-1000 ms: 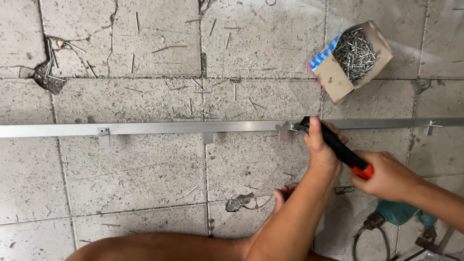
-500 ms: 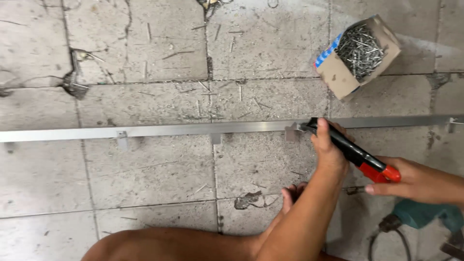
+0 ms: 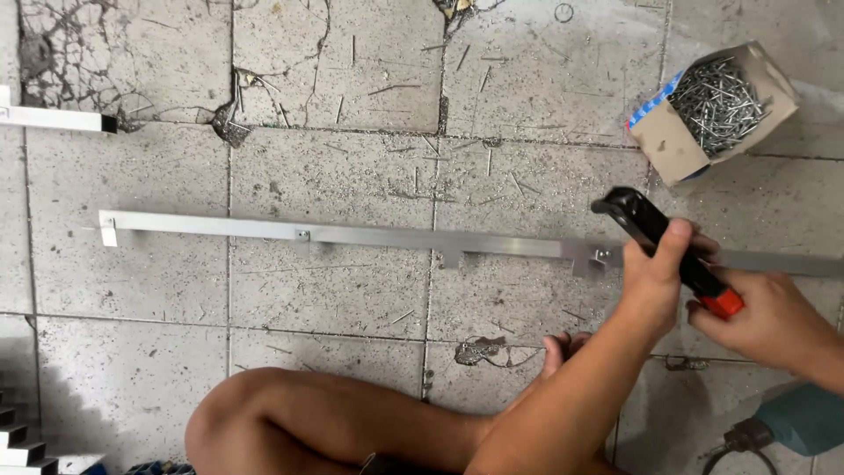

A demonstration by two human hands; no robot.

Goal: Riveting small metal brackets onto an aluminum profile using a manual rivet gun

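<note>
Now my black riveting tool with red handles (image 3: 665, 251) is lifted a little off the long silver metal rail (image 3: 352, 235), and more of the rail's left end shows than before. My left hand (image 3: 659, 281) is wrapped tight around the tool's black top. My right hand (image 3: 769, 317) squeezes the red handles. The rail lies flat across the grey cracked floor tiles (image 3: 334, 114). Far on the right sits an open cardboard box of shiny rivets (image 3: 714, 110). Near right lies a teal power drill (image 3: 804, 420). My bent bare leg (image 3: 325, 427) is nearest.
</note>
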